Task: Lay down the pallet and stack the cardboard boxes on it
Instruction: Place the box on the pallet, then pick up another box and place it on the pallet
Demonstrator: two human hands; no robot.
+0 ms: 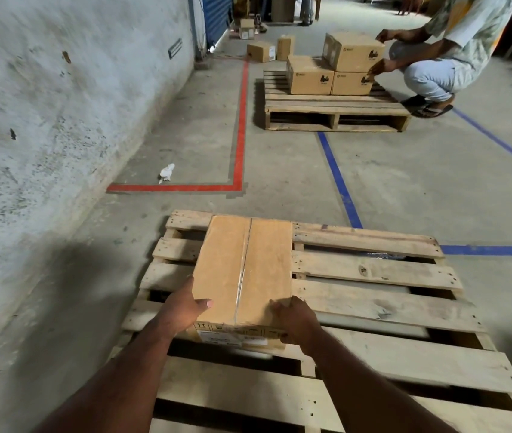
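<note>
The cardboard box (243, 270) lies on the flat pallet (373, 295), left of centre, its long axis and taped seam running from 6 to 12 o'clock. The left hand (183, 307) and right hand (295, 323) clasp its near corners. At 1 o'clock, a crouching person (454, 48) stacks boxes (336, 67) on a second pallet (333, 110).

Dim indoor light, dark vignette, wide-angle edge distortion.
</note>
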